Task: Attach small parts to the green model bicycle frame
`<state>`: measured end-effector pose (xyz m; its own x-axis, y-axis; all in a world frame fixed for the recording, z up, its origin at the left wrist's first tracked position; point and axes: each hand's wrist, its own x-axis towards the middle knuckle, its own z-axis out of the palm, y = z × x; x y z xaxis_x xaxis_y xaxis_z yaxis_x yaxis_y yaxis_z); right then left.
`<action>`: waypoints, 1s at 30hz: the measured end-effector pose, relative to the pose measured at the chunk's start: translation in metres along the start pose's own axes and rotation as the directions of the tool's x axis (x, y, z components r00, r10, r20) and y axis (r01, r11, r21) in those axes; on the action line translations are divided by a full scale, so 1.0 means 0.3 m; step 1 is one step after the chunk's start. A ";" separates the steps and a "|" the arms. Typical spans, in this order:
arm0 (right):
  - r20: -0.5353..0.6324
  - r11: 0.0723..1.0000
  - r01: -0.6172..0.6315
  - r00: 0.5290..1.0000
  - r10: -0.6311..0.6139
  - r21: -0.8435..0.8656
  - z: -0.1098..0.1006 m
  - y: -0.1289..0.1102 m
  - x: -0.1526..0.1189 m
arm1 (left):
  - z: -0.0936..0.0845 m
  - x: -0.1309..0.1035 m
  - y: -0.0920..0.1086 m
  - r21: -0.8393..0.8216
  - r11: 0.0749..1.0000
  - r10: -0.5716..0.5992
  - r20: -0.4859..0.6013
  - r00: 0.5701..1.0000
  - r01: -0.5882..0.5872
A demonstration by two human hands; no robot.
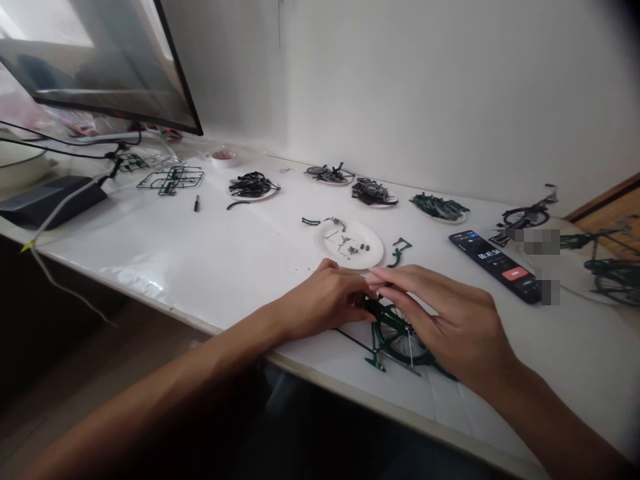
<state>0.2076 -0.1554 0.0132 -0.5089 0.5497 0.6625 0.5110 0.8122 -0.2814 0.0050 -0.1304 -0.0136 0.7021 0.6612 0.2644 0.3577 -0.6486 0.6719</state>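
A dark green model bicycle (377,347) with a spoked wheel lies on its side near the table's front edge. My left hand (327,300) has its fingers curled around the upper part of the bicycle, hiding that area. Above the same spot, my right hand (450,320) brings thumb and fingertips together in a pinch. Whatever sits between those fingertips is too small to make out. Just beyond my hands is a white paper plate (325,250) with small grey parts on it. Green loose pieces (397,253) lie to the right of that plate.
Along the wall stand plates of black parts (253,185), grey parts (373,192) and green parts (440,205). A phone (493,263) showing a timer lies at right, near another model bicycle (527,213). A monitor (110,60) and a parts frame (173,179) are at left.
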 end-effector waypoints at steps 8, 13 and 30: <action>-0.013 0.988 -0.139 0.990 0.140 0.061 -0.009 0.001 -0.009 | 0.008 -0.010 -0.012 -0.102 0.994 -0.057 -0.066 0.996 0.050; -0.048 0.994 -0.108 0.993 0.108 -0.010 -0.007 0.003 -0.012 | 0.019 -0.003 0.000 -0.134 0.991 -0.032 -0.041 0.999 0.026; -0.060 0.991 -0.106 0.993 0.102 -0.082 -0.009 -0.017 -0.010 | 0.056 -0.017 0.009 -0.291 0.945 -0.190 -0.109 0.976 0.152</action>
<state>0.2085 -0.1617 0.0146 -0.4119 0.6168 0.6707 0.6175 0.7302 -0.2923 0.0127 -0.1419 -0.0246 0.5496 0.8097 0.2058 0.2652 -0.4027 0.8761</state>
